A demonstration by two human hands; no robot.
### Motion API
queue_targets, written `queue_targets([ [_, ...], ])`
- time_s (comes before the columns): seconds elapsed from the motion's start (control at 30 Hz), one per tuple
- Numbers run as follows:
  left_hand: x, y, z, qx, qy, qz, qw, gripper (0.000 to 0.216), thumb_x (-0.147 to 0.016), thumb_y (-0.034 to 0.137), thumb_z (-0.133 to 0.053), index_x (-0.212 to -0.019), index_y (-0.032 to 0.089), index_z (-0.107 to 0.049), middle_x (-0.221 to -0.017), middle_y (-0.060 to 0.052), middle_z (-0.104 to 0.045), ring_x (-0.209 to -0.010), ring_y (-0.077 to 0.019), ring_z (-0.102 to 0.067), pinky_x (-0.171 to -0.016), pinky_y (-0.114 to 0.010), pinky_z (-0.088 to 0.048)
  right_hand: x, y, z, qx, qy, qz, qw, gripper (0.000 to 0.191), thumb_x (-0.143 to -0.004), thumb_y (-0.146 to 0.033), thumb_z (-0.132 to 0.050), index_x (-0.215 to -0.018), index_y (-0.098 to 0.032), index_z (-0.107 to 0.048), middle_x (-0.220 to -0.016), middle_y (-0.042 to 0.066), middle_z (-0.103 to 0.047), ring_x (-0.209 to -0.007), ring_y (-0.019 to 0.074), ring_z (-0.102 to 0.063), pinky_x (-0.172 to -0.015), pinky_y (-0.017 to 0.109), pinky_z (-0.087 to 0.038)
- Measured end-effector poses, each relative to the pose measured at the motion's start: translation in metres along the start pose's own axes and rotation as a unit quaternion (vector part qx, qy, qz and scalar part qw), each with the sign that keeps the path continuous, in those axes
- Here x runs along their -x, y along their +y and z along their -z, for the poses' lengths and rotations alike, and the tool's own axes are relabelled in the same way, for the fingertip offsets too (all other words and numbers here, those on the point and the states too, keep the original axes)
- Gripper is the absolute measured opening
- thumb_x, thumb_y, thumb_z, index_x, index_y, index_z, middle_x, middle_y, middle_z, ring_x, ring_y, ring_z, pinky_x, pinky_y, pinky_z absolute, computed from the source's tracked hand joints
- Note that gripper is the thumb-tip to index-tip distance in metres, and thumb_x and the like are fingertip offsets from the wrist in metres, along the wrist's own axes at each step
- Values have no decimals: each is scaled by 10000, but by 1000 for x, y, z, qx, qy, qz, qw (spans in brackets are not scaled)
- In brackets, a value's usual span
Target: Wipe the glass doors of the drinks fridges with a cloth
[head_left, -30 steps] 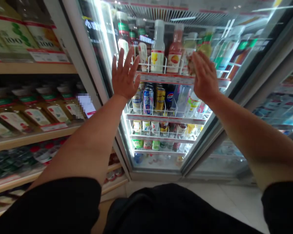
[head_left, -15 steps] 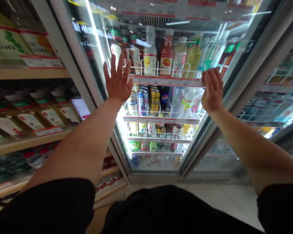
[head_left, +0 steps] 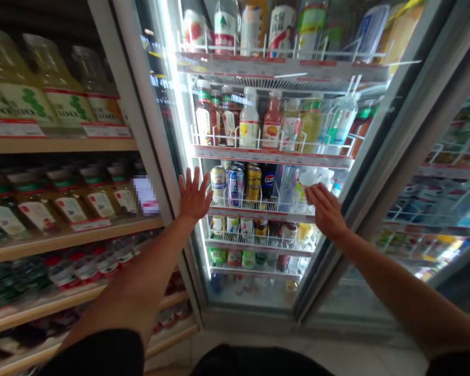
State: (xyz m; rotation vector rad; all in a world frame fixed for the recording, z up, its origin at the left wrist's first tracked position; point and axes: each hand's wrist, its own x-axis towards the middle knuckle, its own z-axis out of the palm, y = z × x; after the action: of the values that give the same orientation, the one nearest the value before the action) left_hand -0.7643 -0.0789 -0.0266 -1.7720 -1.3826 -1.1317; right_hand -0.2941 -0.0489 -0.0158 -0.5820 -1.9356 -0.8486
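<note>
My left hand (head_left: 196,196) is raised with fingers spread and holds nothing. It is in front of the left side of a lit drinks fridge (head_left: 272,213), nearest a row of cans (head_left: 235,184). On the other side, my right hand (head_left: 326,209) has its fingers stretched out side by side, with nothing seen in it. It partly covers the clear bottles (head_left: 300,190) at the right of the same shelf. Reflections show on the glass in front of the shelves. I cannot tell whether either hand touches that glass.
Wooden shelves (head_left: 62,146) with juice bottles (head_left: 49,78) stand to the left. A metal door frame (head_left: 379,162) runs along the fridge's right side, with another drinks fridge (head_left: 446,169) beyond. Pale floor tiles (head_left: 360,357) lie below.
My view has tilted up, so the upper shelf now shows. Both hands have come lower against the shelves, from the bottle row to the can row. The right hand has moved slightly left.
</note>
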Motion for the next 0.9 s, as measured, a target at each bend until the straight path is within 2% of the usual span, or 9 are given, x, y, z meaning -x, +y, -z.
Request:
queue_targets([
  [0.1,-1,2,-8,2,29,-9,1000,636,-1009,519,-384,-1547,183,-433,-1656,-170,-276,-1576,-305,-16,-1270,-620,14,-11,-12,-9,-20,-32,28,999,688,-1002,-92,-442,-1613,-352,-265,-1482,52,-580,-1443,261,-469,-1168,512,-476],
  [0.23,-1,2,-13,3,41,9,999,636,-993,501,-401,-1543,184,-442,-1653,-157,-291,-1576,-310,-26,-1275,-619,14,-48,-18,-21,-7,94,-50,994,658,-1012,-110,-414,-1612,-342,-275,-1573,53,-474,-1503,276,-373,-1192,567,-432],
  [0.3,0,1,-16,-1,42,19,999,639,-989,510,-398,-1538,188,-452,-1653,-143,-300,-1577,-311,-33,-1281,-607,21,-56,-31,-31,-14,114,-68,991,656,-1015,-114,-418,-1611,-345,-273,-1572,47,-475,-1507,271,-367,-1194,564,-427],
  [0.47,2,-3,-21,-27,66,-4,997,633,-1000,532,-384,-1526,192,-466,-1652,-127,-312,-1579,-293,-33,-1292,-564,12,-69,-63,-50,-63,-1,26,998,672,-1017,-115,-451,-1604,-381,-260,-1485,4,-577,-1449,223,-462,-1179,474,-447],
  [0.53,3,-4,-22,-25,70,-7,997,632,-1000,537,-387,-1527,197,-465,-1652,-122,-314,-1580,-286,-34,-1294,-556,14,-88,-65,-52,-52,7,25,998,666,-1023,-108,-419,-1609,-374,-247,-1516,-2,-544,-1465,218,-441,-1191,479,-427],
  [0.63,3,-3,-21,-15,62,3,998,623,-991,532,-406,-1526,218,-468,-1644,-112,-335,-1579,-277,-33,-1295,-565,9,-118,-70,-56,-41,49,-22,998,653,-1034,-110,-355,-1614,-382,-228,-1561,-13,-490,-1498,233,-385,-1213,526,-390],
  [0.73,2,-1,-19,-9,54,16,998,616,-979,513,-434,-1519,222,-481,-1634,-117,-351,-1578,-276,-32,-1293,-581,1,-126,-89,-69,-60,29,-40,997,673,-1042,-128,-363,-1620,-412,-166,-1576,-28,-467,-1510,246,-361,-1233,546,-364],
  [0.83,2,1,-18,6,53,17,998,612,-976,504,-447,-1520,226,-484,-1639,-109,-340,-1577,-285,-56,-1295,-577,6,-128,-113,-83,-89,-47,41,994,732,-1039,-115,-395,-1623,-422,-78,-1557,-45,-490,-1499,206,-384,-1240,493,-378],
  [0.9,2,2,-17,16,50,17,998,613,-977,496,-450,-1528,228,-475,-1644,-107,-329,-1576,-296,-63,-1293,-583,4,-142,-123,-88,-94,-68,72,991,719,-1044,-113,-383,-1630,-395,-75,-1564,-39,-483,-1509,185,-363,-1247,463,-372],
])
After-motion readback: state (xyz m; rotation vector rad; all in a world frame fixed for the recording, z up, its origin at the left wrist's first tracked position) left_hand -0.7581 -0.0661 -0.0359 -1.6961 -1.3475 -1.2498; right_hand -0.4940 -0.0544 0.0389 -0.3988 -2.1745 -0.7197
